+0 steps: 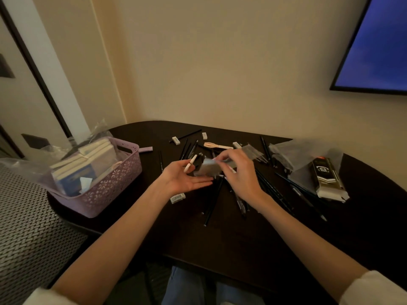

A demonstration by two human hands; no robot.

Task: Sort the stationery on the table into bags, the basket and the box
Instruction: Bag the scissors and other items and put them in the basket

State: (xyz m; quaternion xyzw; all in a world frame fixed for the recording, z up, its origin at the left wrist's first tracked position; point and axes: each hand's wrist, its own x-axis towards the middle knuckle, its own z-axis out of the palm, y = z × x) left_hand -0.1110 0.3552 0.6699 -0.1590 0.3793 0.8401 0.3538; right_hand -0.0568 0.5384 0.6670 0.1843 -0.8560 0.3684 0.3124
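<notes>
Two bare forearms reach over the dark table (pixel 220 249). The left hand (pixel 185 179) lies palm up, fingers mostly straight, a white pen (pixel 190 163) held at the thumb. The right hand (pixel 239 172) pinches a small clear bag (pixel 209 168) (blurred) just above the left fingertips. Black pencils (pixel 212 201) and erasers (pixel 177 198) lie scattered beneath. Left stands the lilac basket (pixel 114 179) of notebooks; right, a black lead box (pixel 328 177) on plastic.
</notes>
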